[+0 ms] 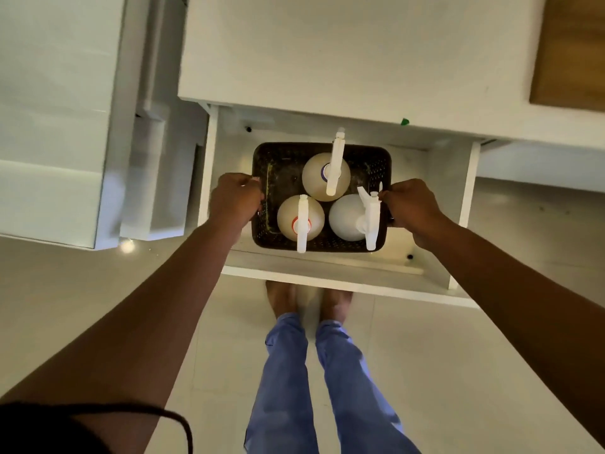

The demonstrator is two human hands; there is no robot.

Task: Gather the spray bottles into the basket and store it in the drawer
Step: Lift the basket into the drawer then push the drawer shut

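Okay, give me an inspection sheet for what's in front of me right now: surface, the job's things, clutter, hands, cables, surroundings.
Surface: white countertop, bare apart from a wooden board at right.
Job's things: three spray bottles upright in the dark basket, inside the open drawer.
Clutter: small green bit on the counter edge.
Hands: left hand and right hand grip opposite basket rims.
Cables: nothing seen.
Surroundings: pale tiled floor, white cabinet at left.

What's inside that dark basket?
The basket holds three spray bottles, all upright with white trigger heads. The bottles hide most of the basket floor, so anything beneath them cannot be seen.
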